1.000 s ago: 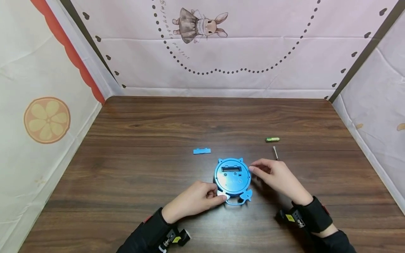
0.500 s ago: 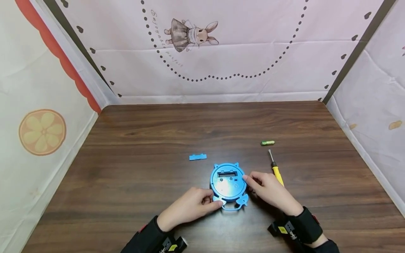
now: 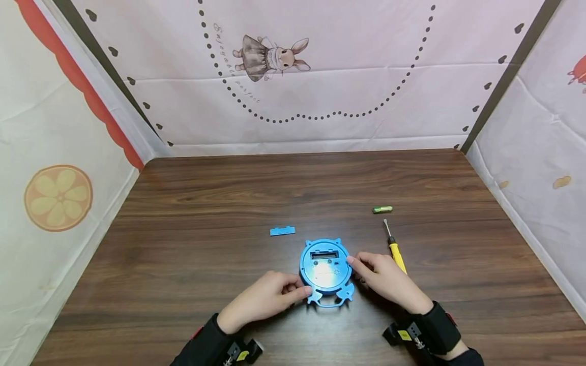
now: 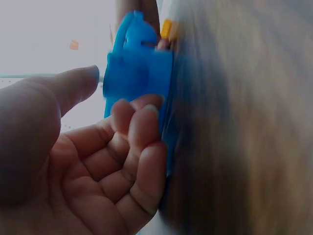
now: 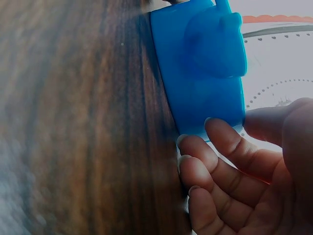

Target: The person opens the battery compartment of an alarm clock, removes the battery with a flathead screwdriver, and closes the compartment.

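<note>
Left hand [image 3: 267, 295] at lower centre of the head view, fingers [image 4: 142, 142] curled, forearm in a dark sleeve reaching in from the bottom edge. Right hand [image 3: 384, 279] just right of centre, fingers [image 5: 215, 156] bent, wrist in a black band.

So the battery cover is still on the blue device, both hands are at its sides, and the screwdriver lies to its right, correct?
Not quite. In the head view the small blue cover lies on the table, apart from the blue device, whose battery slot is open. The rest holds: the left hand and right hand are at its sides, the screwdriver to its right.
</note>
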Available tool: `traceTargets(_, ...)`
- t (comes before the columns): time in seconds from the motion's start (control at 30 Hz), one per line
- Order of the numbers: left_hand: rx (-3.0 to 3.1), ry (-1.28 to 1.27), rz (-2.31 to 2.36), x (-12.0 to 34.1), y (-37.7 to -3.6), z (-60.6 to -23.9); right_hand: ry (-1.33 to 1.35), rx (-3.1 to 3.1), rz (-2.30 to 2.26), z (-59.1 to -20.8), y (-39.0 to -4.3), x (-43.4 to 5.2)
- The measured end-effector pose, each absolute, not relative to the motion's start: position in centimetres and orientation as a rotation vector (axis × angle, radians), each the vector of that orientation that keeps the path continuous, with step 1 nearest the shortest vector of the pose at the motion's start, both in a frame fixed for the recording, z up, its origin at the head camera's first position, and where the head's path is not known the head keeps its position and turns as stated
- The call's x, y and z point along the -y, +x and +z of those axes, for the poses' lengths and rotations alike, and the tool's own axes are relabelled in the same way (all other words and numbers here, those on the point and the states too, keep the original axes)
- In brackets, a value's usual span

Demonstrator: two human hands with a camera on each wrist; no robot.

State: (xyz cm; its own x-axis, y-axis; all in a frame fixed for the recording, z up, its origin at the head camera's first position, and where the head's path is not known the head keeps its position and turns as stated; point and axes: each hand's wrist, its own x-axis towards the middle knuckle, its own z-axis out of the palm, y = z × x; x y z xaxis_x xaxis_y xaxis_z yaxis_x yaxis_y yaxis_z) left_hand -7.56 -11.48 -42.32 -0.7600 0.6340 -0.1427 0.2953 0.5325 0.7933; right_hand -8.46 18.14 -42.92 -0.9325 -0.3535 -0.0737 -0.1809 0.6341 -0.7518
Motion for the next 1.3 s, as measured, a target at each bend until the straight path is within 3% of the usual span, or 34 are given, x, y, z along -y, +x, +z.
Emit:
traceTargets(0.57,-2.815,0.755,0.97,15.7,-14.1,-39.0,-0.417,-2.642,-1.192,-43.2,-8.5,-18.7)
traceTargets(0.97,-2.905,0.636,0.826,15.0,-16.8,-42.0,-0.475,-2.64,-1.185,-43.5,-8.4,-18.4)
traceTargets(1.3,-2.885,0.658,0.776,14.3,-17.2,-41.8,-0.509,-2.641,-1.194,-43.1,-8.5,-18.9)
